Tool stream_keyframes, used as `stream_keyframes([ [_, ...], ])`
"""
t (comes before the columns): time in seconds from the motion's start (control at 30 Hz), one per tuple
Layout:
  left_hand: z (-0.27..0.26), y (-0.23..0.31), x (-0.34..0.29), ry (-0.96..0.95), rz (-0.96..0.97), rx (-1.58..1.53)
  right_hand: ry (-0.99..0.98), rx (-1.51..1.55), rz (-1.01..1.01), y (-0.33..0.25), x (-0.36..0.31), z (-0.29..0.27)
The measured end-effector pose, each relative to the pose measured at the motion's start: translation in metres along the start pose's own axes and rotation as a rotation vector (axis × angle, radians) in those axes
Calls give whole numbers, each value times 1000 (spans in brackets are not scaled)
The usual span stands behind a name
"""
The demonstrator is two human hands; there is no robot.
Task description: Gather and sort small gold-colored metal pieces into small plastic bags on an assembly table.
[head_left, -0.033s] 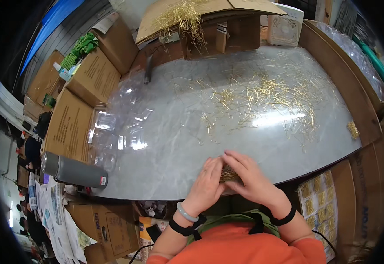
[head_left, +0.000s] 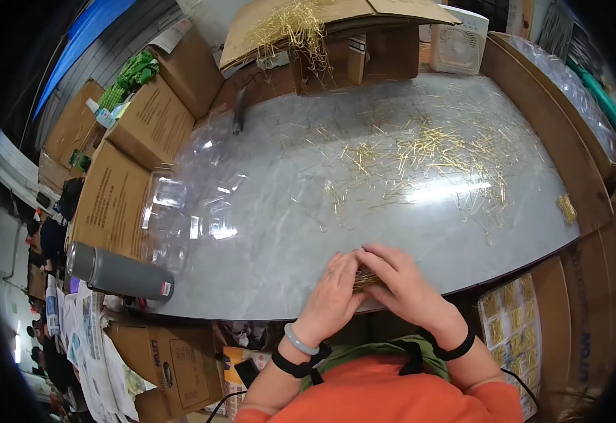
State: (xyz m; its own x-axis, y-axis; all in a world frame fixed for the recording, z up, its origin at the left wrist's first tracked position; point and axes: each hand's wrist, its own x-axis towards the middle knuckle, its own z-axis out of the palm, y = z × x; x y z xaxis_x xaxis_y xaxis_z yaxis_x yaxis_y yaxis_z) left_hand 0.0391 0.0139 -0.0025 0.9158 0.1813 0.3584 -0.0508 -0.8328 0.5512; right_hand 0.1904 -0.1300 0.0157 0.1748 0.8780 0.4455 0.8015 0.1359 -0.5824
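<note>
Between my two hands, at the near edge of the table, sits a bundle of gold wire hooks (head_left: 366,279). My left hand (head_left: 330,292) is closed against its left side, with the fingers pointing away from me. My right hand (head_left: 401,285) curves round the right side, and its fingertips meet those of the left. Most of the bundle is hidden by the fingers. Beyond the hands, loose gold wire hooks (head_left: 435,151) lie scattered over the grey marbled table (head_left: 265,261). A small tied bundle of hooks (head_left: 566,209) rests at the right edge.
Clear plastic trays (head_left: 170,194) and a grey bottle (head_left: 128,273) stand at the left, beside cardboard boxes (head_left: 110,204). At the back are an open carton (head_left: 392,53) topped with gold hooks, and a white fan (head_left: 458,48). A tray of hook bundles (head_left: 512,324) sits below the right edge.
My right-hand fingers have shifted very slightly around the bundle. Nothing else has visibly moved.
</note>
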Motion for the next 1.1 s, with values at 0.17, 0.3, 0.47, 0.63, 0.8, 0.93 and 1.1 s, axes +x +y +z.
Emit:
stream_keyframes([
  [0.17, -2, 7, -2, -44, -83, -17, 133, -134, 169, -6, -25, 8],
  [0.3, 0, 4, -2, -58, -97, -82, 208, -244, 205, -18, -30, 15],
  [0.47, -13, 2, 0, -20, -58, -221, 12, -281, 160, -19, -19, 8],
  [0.63, -46, -3, -11, -38, -85, 82, -96, -201, 77, -10, -11, 8],
  [0.8, -52, -3, -17, -14, -248, 171, -200, -107, -81, -3, 9, 6],
  [0.93, -57, -1, -8, -69, -226, 160, -188, -98, -84, -1, 7, 8],
  [1.1, -54, 2, 2, -164, -268, 86, -151, 4, 70, 0, -1, 12],
])
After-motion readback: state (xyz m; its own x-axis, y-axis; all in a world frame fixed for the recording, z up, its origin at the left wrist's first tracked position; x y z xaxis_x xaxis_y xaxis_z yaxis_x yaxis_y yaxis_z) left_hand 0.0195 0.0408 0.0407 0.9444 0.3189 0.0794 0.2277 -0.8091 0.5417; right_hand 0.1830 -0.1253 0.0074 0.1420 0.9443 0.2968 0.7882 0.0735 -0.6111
